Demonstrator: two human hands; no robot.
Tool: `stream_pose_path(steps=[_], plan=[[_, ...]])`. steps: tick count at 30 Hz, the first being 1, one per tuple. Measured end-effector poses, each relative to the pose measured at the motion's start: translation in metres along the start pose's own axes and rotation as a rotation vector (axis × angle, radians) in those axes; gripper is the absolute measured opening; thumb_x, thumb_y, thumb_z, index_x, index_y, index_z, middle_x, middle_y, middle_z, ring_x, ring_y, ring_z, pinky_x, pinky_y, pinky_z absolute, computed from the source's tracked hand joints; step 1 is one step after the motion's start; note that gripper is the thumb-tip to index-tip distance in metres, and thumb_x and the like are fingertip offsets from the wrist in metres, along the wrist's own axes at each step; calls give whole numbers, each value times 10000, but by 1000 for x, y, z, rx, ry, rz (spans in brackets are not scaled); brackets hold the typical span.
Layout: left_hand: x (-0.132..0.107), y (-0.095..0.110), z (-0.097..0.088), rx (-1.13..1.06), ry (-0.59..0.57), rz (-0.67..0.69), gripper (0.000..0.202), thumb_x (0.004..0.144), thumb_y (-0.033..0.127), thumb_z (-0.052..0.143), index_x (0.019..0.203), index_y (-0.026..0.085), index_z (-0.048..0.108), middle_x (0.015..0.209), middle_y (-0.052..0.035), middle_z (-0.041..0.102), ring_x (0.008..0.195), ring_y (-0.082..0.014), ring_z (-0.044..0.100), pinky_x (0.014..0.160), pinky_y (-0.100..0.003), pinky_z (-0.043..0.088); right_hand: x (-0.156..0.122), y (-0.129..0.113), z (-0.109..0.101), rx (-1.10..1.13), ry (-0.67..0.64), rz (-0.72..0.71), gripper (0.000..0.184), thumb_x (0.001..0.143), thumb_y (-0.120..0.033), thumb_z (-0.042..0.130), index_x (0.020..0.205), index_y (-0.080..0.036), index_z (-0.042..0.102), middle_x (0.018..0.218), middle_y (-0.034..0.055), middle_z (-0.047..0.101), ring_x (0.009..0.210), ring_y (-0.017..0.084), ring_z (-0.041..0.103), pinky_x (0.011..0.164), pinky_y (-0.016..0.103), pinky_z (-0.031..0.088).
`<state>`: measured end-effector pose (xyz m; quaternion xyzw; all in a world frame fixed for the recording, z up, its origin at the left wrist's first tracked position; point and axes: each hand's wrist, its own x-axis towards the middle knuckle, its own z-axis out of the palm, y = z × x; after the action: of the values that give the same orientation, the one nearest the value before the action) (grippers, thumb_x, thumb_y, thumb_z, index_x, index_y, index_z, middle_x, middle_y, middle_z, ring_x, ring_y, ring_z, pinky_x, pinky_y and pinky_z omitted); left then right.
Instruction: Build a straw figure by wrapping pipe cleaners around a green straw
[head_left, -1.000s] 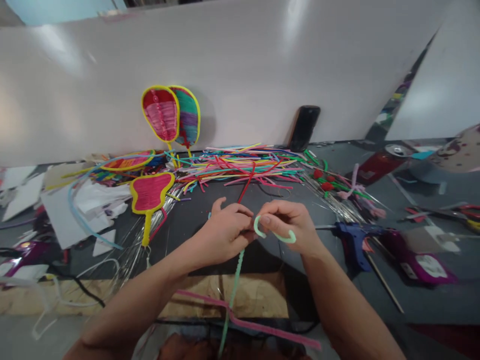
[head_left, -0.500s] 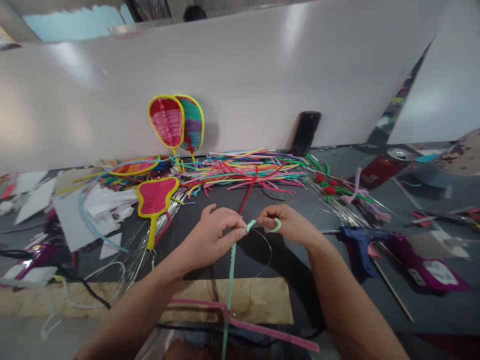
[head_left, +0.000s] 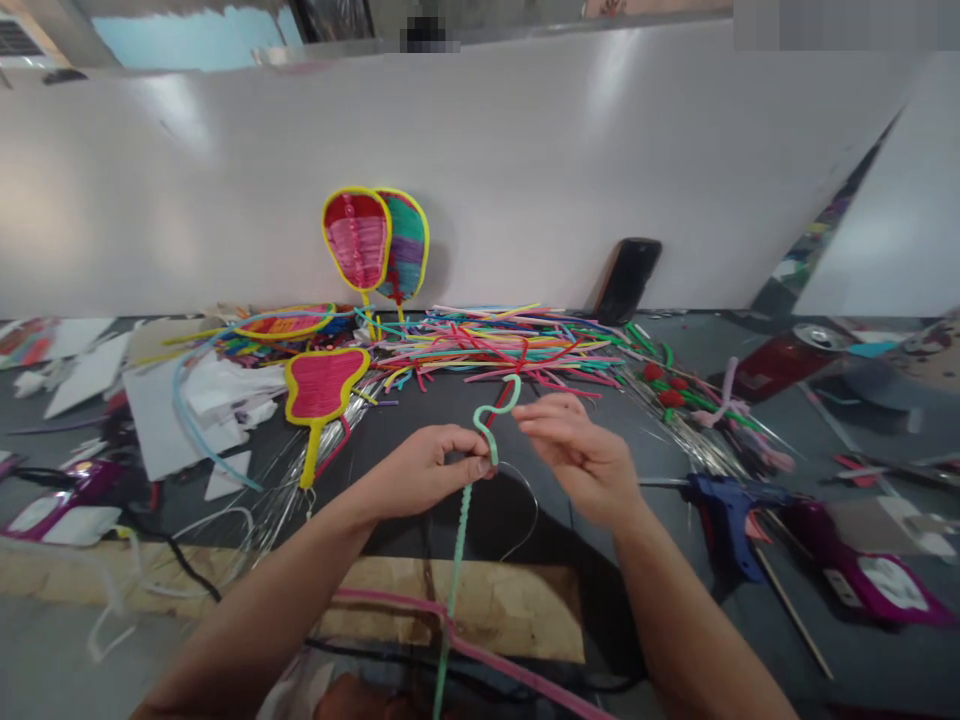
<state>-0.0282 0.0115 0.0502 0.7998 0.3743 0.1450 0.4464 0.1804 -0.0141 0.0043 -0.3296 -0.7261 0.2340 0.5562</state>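
My left hand (head_left: 442, 465) pinches a mint-green pipe cleaner (head_left: 489, 425) between thumb and forefinger. Its upper end rises from the grip in an S-shaped curl. Below the fingers a twisted green length (head_left: 460, 545) runs down toward me and crosses a pink pipe cleaner (head_left: 517, 668) near the table edge. My right hand (head_left: 574, 445) hovers just right of the curl, fingers loosely bent and apart, holding nothing that I can see. A thin wire loop (head_left: 534, 510) hangs by the left fingertips. Behind the curl lies a red pipe cleaner (head_left: 523, 352).
Many coloured pipe cleaners (head_left: 480, 345) are heaped along the white partition (head_left: 510, 180). Yellow-rimmed fans (head_left: 356, 240) and a phone (head_left: 630, 280) lean against it. At right are a blue glue gun (head_left: 724, 520), a red can (head_left: 787, 362) and a purple device (head_left: 862, 570); white scraps (head_left: 172, 430) lie left.
My right hand has let go of the green pipe cleaner and moved slightly right. The free end, a small ring before, now stands up in an S-curve. My left hand keeps its pinch.
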Motion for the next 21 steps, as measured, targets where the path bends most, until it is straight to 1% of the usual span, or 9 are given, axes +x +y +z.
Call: stream_pose_path(steps=[3,6,9,11,12,14,17,19,21], plan=[[2,5,3,-43,-31,15,204,838,289,516,770,146,644,761,-4,671,739,-132,591,712,-226,436,0,1,10,-221,-110,-85,336,849,-102,522,1114,-284,617,1249,43,603,1123,213,467,943,446,401],[2,8,4,-39,-28,0,219,840,300,518,774,145,657,751,-2,669,724,-129,588,695,-222,436,-1,6,14,-330,-127,-104,275,840,-121,550,1052,-270,642,1273,30,588,1173,223,408,942,422,386],[1,8,5,-14,11,-10,222,844,312,517,798,146,658,778,-8,673,748,-137,594,710,-233,439,-2,8,15,-363,-113,-68,157,835,-159,577,926,-255,661,1130,34,671,1121,226,453,902,407,379],[-1,7,5,-5,55,-8,219,842,319,522,806,149,656,800,-12,679,774,-144,602,732,-244,443,-2,7,17,-368,-110,-33,112,842,-187,578,895,-239,662,928,42,717,959,203,545,840,385,377],[-1,7,5,0,78,-5,218,841,321,524,811,152,657,809,-14,682,784,-147,606,744,-248,446,-3,6,18,-365,-106,-9,106,849,-201,573,897,-230,663,832,37,713,859,184,572,804,369,376],[-2,5,5,24,126,3,222,844,328,516,835,161,661,816,-14,687,791,-149,608,759,-256,451,-3,4,20,-336,-87,52,108,855,-224,568,888,-214,671,717,22,683,711,151,579,745,338,374],[-3,4,4,122,213,6,240,848,349,497,856,182,668,831,-17,696,798,-159,609,779,-278,453,-4,-1,24,-216,-84,189,107,843,-253,584,841,-207,681,691,16,671,675,141,580,703,298,399],[-3,3,4,227,270,-5,234,849,348,489,855,202,672,860,-18,704,839,-173,609,861,-329,427,-4,-3,25,-111,-123,284,112,832,-260,588,805,-202,680,683,12,663,666,138,579,672,275,418],[-3,3,6,348,319,-27,220,850,332,481,849,220,671,887,-15,708,888,-186,604,978,-417,338,-3,-3,24,-12,-179,355,127,824,-266,583,779,-190,674,680,7,649,647,132,571,637,255,425]])
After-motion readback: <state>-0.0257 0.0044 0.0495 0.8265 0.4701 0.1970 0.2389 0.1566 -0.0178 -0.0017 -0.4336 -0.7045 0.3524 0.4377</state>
